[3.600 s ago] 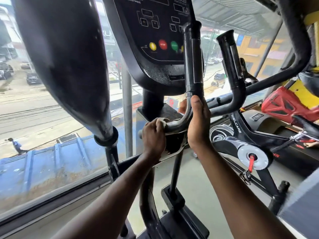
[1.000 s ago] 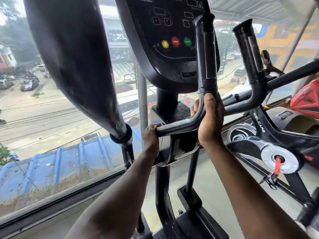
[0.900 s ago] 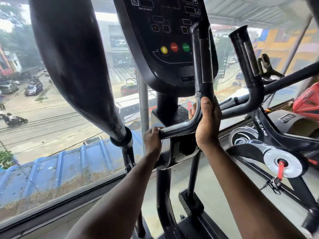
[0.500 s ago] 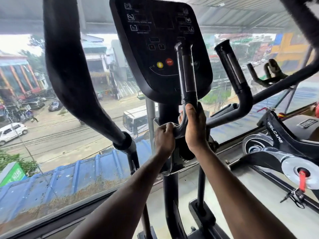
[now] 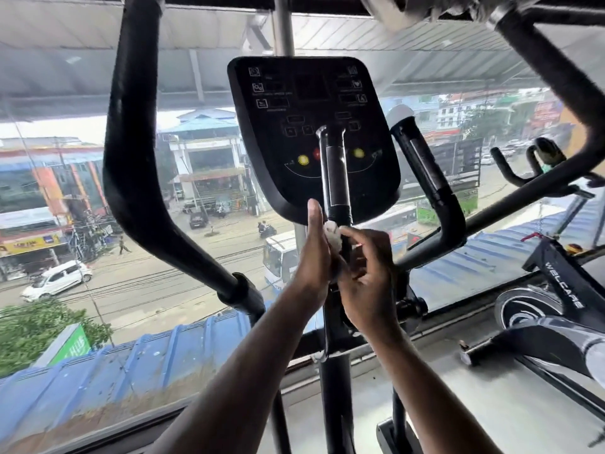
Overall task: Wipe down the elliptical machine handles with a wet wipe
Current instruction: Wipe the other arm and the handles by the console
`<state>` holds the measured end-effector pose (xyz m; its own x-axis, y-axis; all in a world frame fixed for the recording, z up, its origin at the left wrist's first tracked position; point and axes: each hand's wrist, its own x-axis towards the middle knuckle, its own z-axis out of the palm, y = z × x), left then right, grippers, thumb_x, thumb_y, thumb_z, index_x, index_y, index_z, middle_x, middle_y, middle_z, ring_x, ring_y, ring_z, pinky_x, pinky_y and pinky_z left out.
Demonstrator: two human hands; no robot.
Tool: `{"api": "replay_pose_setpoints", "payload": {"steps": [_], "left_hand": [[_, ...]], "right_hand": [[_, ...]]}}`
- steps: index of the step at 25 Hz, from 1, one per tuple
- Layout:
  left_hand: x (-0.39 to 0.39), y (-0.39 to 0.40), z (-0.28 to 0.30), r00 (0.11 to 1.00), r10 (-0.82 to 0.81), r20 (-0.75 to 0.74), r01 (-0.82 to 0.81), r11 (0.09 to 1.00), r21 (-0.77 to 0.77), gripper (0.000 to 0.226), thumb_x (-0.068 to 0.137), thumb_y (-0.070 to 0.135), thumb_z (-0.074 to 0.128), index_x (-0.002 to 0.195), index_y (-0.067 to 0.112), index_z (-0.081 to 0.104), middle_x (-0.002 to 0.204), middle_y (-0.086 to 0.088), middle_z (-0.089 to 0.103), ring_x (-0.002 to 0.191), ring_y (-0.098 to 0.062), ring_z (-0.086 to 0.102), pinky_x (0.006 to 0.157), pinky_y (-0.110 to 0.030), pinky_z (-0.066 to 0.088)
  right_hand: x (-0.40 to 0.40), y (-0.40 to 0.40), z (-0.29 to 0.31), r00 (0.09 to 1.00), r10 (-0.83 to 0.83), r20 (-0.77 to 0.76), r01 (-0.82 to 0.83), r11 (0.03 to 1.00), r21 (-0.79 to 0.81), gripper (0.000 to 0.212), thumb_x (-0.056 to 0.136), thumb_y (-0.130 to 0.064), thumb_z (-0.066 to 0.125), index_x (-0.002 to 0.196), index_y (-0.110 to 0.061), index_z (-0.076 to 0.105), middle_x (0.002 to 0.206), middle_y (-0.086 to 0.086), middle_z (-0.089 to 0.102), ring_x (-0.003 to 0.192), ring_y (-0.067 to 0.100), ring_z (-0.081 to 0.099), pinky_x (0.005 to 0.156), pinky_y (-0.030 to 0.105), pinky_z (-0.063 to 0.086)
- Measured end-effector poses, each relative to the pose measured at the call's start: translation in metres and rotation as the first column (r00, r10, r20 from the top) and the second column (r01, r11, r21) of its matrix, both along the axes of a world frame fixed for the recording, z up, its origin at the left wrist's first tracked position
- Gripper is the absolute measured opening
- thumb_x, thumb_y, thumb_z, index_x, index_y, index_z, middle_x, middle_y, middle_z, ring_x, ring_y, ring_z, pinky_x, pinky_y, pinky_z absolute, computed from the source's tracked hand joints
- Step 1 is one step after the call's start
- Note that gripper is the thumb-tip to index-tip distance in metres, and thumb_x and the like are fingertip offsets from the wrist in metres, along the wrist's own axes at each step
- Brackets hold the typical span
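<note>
The left hand [image 5: 312,257] clasps the wet wipe [image 5: 331,233] round the handle [image 5: 337,178] to rub it, while the right hand [image 5: 366,276] pinches the wipe's edge, seemingly adjusting it.

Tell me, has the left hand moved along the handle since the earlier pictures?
Yes. The left hand has moved up the handle, from its lower bar to the bend just under the upright grip.

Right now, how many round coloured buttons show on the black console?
3: a yellow button left, a red button half hidden behind the upright black handle grip, a yellow-green button right. More may be hidden.
</note>
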<state>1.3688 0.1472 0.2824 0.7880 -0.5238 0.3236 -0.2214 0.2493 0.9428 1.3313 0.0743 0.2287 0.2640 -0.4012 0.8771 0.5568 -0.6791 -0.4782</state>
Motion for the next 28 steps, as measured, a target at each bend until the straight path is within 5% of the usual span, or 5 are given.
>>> {"api": "replay_pose_setpoints", "payload": {"steps": [4,9,15,20,28], "left_hand": [[-0.003,0.001,0.035,0.989,-0.138,-0.045,0.137,0.990,-0.015,0.084,0.092,0.071,0.009,0.049,0.036,0.073,0.075,0.006,0.071,0.073,-0.003,0.067,0.071,-0.021,0.052],[0.026,0.002,0.032,0.936,-0.289,-0.201,0.225,0.931,-0.288,0.084,0.085,0.080,0.011,0.151,0.030,0.029,0.144,-0.009,0.049,0.124,-0.021,0.057,0.097,-0.036,0.048],[0.044,-0.016,0.040,0.955,-0.207,-0.214,0.151,0.957,-0.249,0.104,0.081,0.086,0.017,0.122,0.002,0.062,0.103,-0.023,0.060,0.088,-0.032,0.060,0.080,-0.040,0.047],[0.049,-0.026,0.038,0.919,-0.231,-0.320,0.117,0.934,-0.337,0.086,0.089,0.076,0.022,0.121,0.010,0.066,0.119,-0.015,0.069,0.112,-0.023,0.065,0.101,-0.035,0.048],[0.046,-0.023,0.017,0.988,-0.034,-0.148,0.022,0.996,-0.085,0.052,0.104,0.045,0.031,0.113,0.003,0.060,0.078,-0.011,0.065,0.071,-0.027,0.060,0.065,-0.033,0.053]], "right_hand": [[0.002,-0.005,0.028,0.997,-0.068,-0.046,0.051,0.952,-0.303,0.044,0.085,0.002,0.060,0.127,-0.005,0.056,0.127,0.007,0.052,0.117,-0.005,0.047,0.093,0.010,0.044],[0.021,-0.024,0.068,0.962,-0.272,-0.007,0.240,0.858,-0.454,0.011,0.078,-0.003,0.070,0.085,-0.009,0.065,0.089,0.002,0.063,0.079,0.013,0.061,0.068,0.017,0.046],[0.072,-0.044,0.161,0.910,-0.412,-0.046,0.357,0.836,-0.418,0.018,0.086,-0.004,0.057,0.100,-0.009,0.069,0.095,0.010,0.061,0.085,0.025,0.061,0.073,0.031,0.050],[0.051,-0.036,0.097,0.924,-0.367,0.106,0.360,0.746,-0.560,0.019,0.077,-0.012,0.060,0.088,-0.010,0.075,0.089,0.005,0.062,0.086,0.025,0.059,0.078,0.031,0.049],[0.093,-0.038,0.151,0.879,-0.477,0.009,0.470,0.863,-0.184,0.010,0.085,-0.017,0.066,0.092,-0.011,0.066,0.096,0.009,0.062,0.085,0.023,0.062,0.073,0.030,0.048]]}}
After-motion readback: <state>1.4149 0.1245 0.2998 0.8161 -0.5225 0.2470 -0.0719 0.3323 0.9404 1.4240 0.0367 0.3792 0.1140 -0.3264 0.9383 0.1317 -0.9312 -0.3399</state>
